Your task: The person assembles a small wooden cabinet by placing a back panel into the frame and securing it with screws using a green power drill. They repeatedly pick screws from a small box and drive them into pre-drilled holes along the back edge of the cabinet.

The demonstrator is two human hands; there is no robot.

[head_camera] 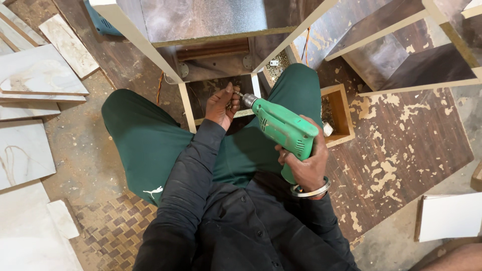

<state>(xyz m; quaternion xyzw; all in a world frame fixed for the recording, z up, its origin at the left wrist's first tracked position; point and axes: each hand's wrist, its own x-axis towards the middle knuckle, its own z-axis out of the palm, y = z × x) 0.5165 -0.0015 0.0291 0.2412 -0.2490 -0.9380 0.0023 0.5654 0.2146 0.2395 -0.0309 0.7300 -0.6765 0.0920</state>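
Note:
I sit on the floor with green trousers and a black jacket. My right hand [305, 163] grips the handle of a green electric drill [281, 128], whose chuck points up-left toward my left hand. My left hand [222, 105] is closed at the drill's tip, fingers pinching something small that I cannot make out, against the pale edge of a small open box frame [188, 108] between my knees. A metal bangle sits on my right wrist.
A dark-laminate cabinet with pale edges [201, 22] stands in front of me, another shelf unit [416, 55] at right. A small wooden tray with hardware [344, 113] lies by my right knee. Marble-pattern boards [30, 75] are stacked at left. An orange cord [159, 85] runs behind.

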